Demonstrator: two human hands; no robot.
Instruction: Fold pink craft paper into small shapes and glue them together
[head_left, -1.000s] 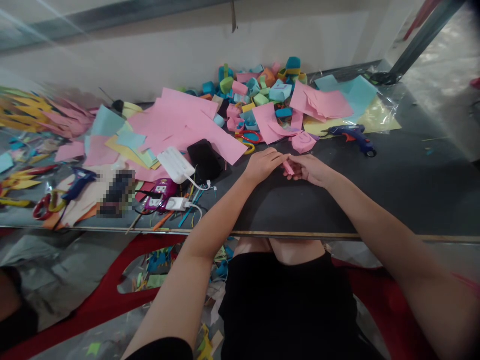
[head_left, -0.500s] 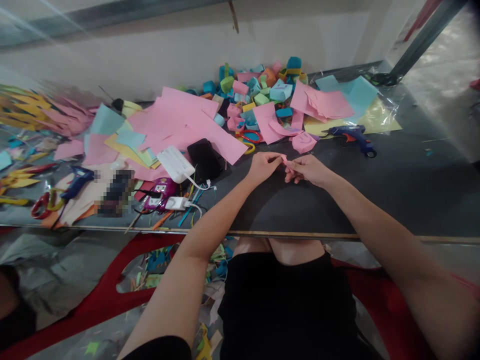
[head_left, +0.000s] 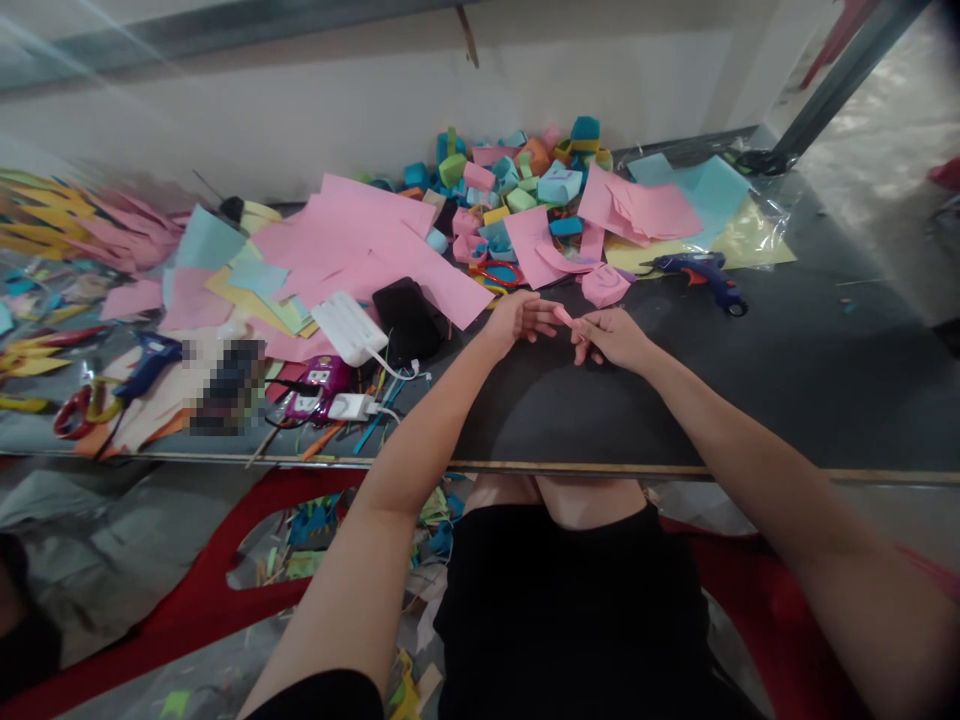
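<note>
My left hand (head_left: 523, 317) and my right hand (head_left: 613, 336) meet over the dark tabletop (head_left: 787, 380), just above its surface. Between their fingertips they pinch a small pink paper strip (head_left: 564, 316), each hand closed on one end. A crumpled pink paper piece (head_left: 605, 285) lies just beyond the hands. Red-handled scissors (head_left: 496, 276) rest a little further back to the left.
Large pink paper sheets (head_left: 375, 245) cover the middle left. A heap of folded coloured paper boxes (head_left: 517, 175) sits at the back. A blue glue gun (head_left: 701, 272) lies right of the hands. A white power bank (head_left: 349, 329), a black pouch (head_left: 409, 318) and cables lie left.
Both hands have lifted slightly and shifted a little away from me, still working the pink strip; the left fingers have curled from flat into a pinch.
</note>
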